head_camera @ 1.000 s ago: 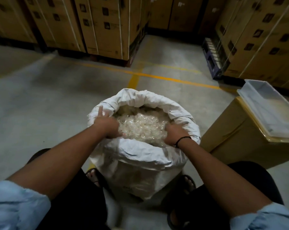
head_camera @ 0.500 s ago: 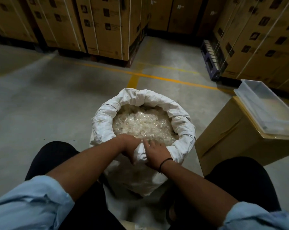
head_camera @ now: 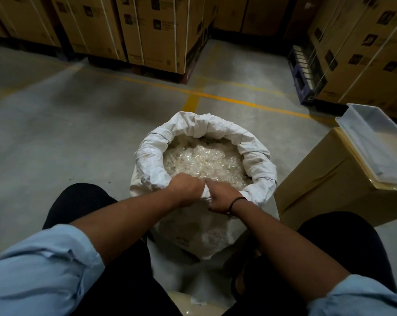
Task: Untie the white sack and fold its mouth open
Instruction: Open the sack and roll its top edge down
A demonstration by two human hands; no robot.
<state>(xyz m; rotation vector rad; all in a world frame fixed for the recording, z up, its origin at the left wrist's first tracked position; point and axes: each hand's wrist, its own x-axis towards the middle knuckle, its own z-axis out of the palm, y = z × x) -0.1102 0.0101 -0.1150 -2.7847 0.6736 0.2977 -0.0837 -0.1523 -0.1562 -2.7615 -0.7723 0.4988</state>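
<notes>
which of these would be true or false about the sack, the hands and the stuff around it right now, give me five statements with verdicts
1. The white sack is tied shut. False: its mouth is open and its rim is rolled outward.
2. Both hands grip the near rim. True: the left hand and the right hand are closed on it, side by side.
3. The sack holds clear plastic pieces. True.
4. The clear tray lies on the floor. False: it rests on the cardboard box to the right of the sack.
5. The left wrist wears a black band. False: the black band is on the right wrist.
</notes>
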